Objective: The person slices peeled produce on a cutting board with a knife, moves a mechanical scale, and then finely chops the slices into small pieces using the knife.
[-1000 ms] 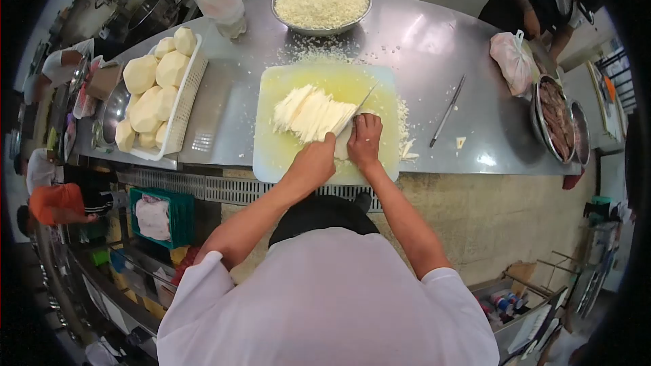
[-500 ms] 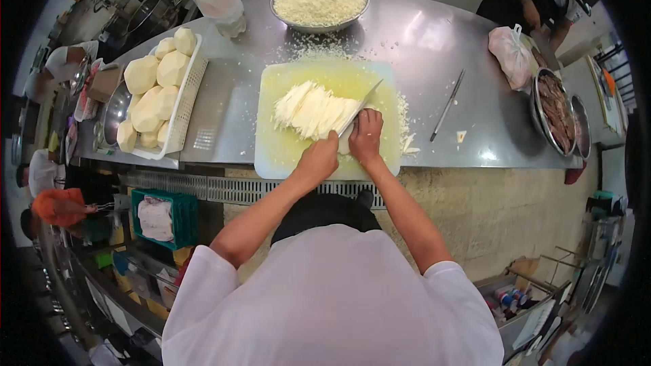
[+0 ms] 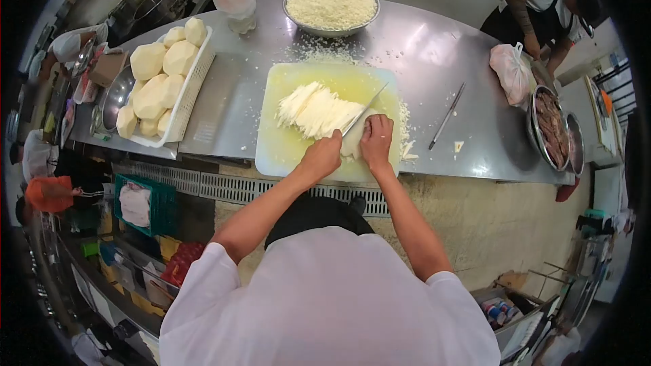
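My left hand is closed around the handle of a knife, its blade slanting away to the upper right over the yellowed cutting board. Against the blade's right side lies a piece of pale root vegetable, its top flat. Bent fingers of my right hand rest over that piece and hold it from the right. Left of the blade spreads a fanned heap of thin pale strips.
Behind the board stands a bowl of finely chopped pale vegetable. A white basket of peeled roots is at left. A thin metal rod, a tied bag and a bowl of brown meat lie right. A co-worker leans there.
My right hand has shifted slightly right, away from the blade, and more of the vegetable piece shows between them. The whole view has shifted a little, showing more of the co-worker.
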`<state>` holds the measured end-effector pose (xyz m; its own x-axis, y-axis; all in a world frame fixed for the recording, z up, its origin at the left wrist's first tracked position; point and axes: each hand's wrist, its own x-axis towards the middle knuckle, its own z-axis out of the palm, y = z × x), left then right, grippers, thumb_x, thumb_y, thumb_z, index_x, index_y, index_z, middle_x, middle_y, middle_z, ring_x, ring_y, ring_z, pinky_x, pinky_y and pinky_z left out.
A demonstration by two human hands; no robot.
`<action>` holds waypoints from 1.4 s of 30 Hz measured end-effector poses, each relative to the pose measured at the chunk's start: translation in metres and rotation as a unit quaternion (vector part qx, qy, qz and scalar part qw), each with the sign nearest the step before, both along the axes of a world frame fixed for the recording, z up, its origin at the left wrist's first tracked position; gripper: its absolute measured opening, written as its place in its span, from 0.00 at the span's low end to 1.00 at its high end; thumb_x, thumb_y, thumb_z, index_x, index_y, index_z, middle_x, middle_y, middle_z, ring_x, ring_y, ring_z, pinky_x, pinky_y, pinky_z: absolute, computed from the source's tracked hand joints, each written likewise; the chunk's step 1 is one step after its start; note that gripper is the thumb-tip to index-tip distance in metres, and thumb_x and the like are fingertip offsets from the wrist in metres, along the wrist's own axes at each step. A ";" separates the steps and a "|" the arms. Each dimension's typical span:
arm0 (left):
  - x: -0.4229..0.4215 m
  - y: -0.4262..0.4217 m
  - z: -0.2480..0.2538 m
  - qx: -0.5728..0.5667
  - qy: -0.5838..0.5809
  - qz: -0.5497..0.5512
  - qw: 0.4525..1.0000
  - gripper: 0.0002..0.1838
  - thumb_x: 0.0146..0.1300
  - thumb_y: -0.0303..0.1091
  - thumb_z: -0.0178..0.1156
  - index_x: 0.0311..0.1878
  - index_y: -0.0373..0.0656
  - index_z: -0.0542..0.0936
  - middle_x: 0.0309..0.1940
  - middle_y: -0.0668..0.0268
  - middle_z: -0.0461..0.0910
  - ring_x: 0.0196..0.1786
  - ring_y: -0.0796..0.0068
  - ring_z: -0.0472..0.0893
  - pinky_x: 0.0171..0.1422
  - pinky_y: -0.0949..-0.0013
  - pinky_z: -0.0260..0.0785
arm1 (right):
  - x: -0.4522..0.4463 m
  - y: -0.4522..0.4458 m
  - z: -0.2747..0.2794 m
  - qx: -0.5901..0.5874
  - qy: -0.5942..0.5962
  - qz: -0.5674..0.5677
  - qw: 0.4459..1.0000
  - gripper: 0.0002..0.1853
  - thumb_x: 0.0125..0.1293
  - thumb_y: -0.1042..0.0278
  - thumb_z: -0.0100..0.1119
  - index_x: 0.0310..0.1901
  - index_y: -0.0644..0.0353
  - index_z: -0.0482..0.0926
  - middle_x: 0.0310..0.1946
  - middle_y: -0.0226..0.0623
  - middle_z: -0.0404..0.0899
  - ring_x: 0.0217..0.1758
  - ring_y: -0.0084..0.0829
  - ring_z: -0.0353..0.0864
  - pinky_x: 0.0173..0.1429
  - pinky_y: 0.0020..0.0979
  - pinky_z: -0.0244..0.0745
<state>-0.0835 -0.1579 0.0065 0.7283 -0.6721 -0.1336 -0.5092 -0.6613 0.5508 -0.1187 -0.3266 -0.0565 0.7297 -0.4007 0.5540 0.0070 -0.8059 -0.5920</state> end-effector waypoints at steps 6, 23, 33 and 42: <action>-0.009 0.005 0.030 0.003 -0.009 -0.004 1.000 0.13 0.56 0.19 0.56 0.44 0.27 0.71 0.29 0.35 0.81 0.37 0.31 0.83 0.44 0.39 0.76 | 0.001 0.003 -0.003 -0.090 0.063 -0.009 0.994 0.13 0.55 0.84 0.57 0.43 0.63 0.78 0.39 0.45 0.75 0.43 0.49 0.72 0.46 0.46 0.70; -0.005 -0.011 0.006 0.022 0.005 0.006 1.000 0.12 0.57 0.19 0.54 0.45 0.26 0.71 0.31 0.33 0.82 0.40 0.32 0.84 0.46 0.40 0.76 | -0.005 0.002 -0.006 -0.101 0.093 0.006 0.990 0.14 0.56 0.80 0.58 0.46 0.64 0.80 0.39 0.45 0.76 0.43 0.48 0.73 0.47 0.45 0.72; -0.003 -0.010 -0.001 -0.011 -0.015 -0.008 1.000 0.10 0.60 0.20 0.52 0.44 0.26 0.70 0.27 0.33 0.79 0.36 0.30 0.82 0.43 0.38 0.74 | -0.005 -0.001 -0.007 -0.105 0.072 0.009 0.992 0.14 0.55 0.82 0.57 0.45 0.64 0.78 0.39 0.45 0.76 0.43 0.48 0.73 0.48 0.44 0.72; -0.005 -0.010 0.010 0.013 0.001 -0.020 1.000 0.11 0.59 0.20 0.53 0.45 0.25 0.71 0.30 0.32 0.81 0.38 0.31 0.83 0.45 0.39 0.75 | -0.009 -0.001 -0.010 -0.115 0.070 0.006 0.991 0.12 0.55 0.83 0.57 0.42 0.65 0.78 0.38 0.46 0.76 0.43 0.49 0.74 0.47 0.44 0.73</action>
<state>-0.0886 -0.1681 0.0168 0.7007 -0.6972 -0.1516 -0.5350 -0.6540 0.5348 -0.1276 -0.3280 -0.0668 0.8099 -0.2654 0.5231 -0.0507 -0.9201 -0.3883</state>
